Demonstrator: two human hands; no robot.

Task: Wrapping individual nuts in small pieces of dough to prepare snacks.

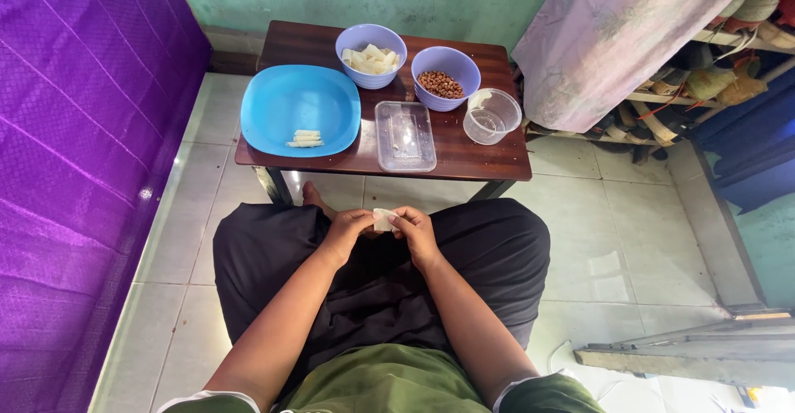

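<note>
My left hand (346,229) and my right hand (416,229) meet over my lap, both pinching a small pale wrapper sheet (383,219) between their fingertips. Ahead stands a low dark wooden table (489,158). On it a blue plate (290,103) holds three thin pale rolls (305,138). Behind it a lilac bowl (358,45) is full of pale strips, and a second lilac bowl (460,64) holds brown nuts.
A clear rectangular plastic box (405,136) and a clear round cup (491,115) sit on the table's right half. A purple mattress (74,148) lines the left. A cloth-draped shelf (629,40) of stored items stands right. The floor is tiled.
</note>
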